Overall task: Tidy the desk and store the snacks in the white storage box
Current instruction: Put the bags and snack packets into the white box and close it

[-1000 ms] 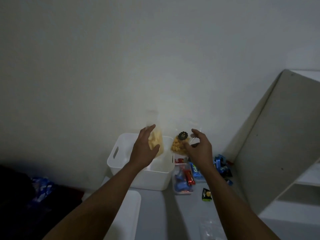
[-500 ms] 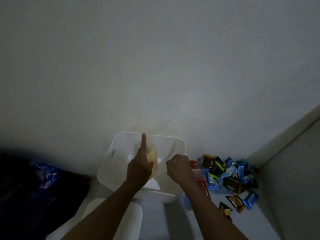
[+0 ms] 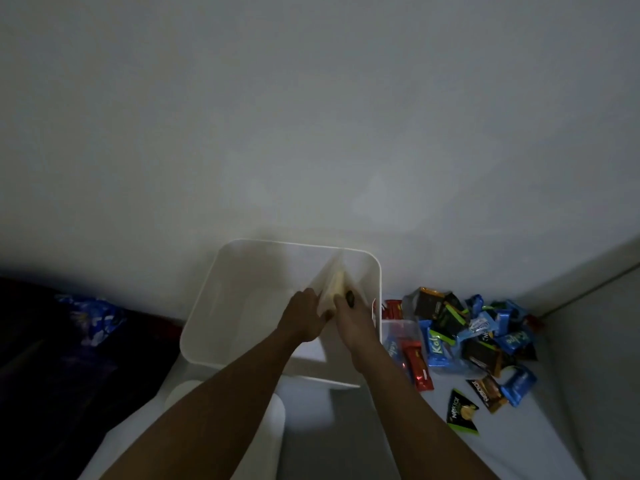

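Some yellow snacks (image 3: 335,289) in clear plastic stand up inside the white storage box (image 3: 221,271), near its right wall. The left hand (image 3: 303,318) and right hand (image 3: 353,322) both grip them, one on each side

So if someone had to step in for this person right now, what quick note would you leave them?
Left hand: grips the clear bags of yellow snacks, low inside the white storage box.
Right hand: grips the same bags from the other side, near the box's right wall.
Done: those bags are in the box, not yet let go.
Left: the pile of wrapped snacks on the desk right of the box, the small clear tub of red and blue bars beside the box, and the loose packets nearer the person. What looks like a white lid lies in front of the box.
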Available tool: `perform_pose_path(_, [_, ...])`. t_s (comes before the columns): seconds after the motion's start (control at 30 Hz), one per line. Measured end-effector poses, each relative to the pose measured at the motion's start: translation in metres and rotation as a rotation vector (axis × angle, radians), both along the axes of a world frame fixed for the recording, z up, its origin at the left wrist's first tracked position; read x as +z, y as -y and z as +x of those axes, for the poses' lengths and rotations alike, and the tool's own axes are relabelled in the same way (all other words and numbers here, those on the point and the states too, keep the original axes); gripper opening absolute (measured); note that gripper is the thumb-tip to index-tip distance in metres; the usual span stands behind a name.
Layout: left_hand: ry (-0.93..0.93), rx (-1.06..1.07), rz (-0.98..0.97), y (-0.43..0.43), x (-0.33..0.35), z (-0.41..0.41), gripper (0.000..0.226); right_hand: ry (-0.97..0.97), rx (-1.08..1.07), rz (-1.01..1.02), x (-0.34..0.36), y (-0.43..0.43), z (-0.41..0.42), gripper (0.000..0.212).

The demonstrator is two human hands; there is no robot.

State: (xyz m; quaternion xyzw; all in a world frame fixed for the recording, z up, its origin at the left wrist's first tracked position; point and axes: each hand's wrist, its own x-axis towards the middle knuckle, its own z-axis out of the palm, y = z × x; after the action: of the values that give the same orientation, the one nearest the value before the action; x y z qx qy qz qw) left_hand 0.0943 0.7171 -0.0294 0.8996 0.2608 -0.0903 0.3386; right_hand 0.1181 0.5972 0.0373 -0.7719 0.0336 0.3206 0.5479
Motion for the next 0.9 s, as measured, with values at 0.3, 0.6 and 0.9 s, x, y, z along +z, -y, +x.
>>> perform_pose_path(0.3, [0.036,-0.196,-0.152,-0.002,-0.045,0.014,0.081,-0.033,0.126,0.014,0.017,0.004,0.000,0.057])
perform_pose_path(0.6, [0.113,-0.247,-0.195,0.005,-0.008,0.008,0.061,0.328,0.275,-0.285,0.038,0.022,0.011,0.038])
perform_pose_path(0.9, [0.100,-0.232,-0.253,0.008,0.002,0.010,0.118,0.513,0.140,-0.343,0.027,0.055,0.033,0.035])
